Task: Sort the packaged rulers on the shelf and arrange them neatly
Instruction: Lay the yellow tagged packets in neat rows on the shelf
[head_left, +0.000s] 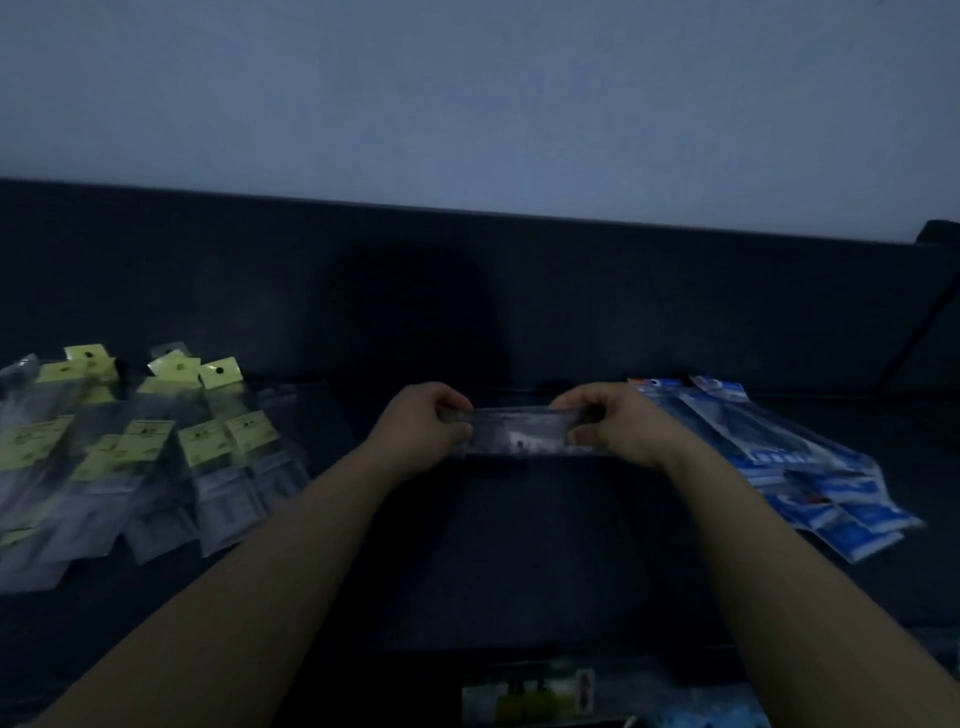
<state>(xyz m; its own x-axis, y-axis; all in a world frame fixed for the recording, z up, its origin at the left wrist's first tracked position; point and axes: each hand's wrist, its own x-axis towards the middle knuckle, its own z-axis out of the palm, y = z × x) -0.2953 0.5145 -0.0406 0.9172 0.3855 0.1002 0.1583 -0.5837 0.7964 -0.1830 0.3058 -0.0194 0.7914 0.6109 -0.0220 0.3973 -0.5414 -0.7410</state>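
A clear packaged ruler (522, 430) is held level above the dark shelf (519, 545) in the middle of the view. My left hand (423, 423) grips its left end and my right hand (610, 421) grips its right end, fingers curled round the pack. Several clear packs with yellow-green header cards (156, 457) lie fanned out on the shelf at the left. A loose pile of blue and white packs (789, 457) lies at the right, just beside my right hand. The light is dim.
A dark back panel (519, 291) rises behind the shelf, with a pale wall above it. Below the shelf's front edge, a greenish pack (524, 696) and a blue one (711, 719) show faintly.
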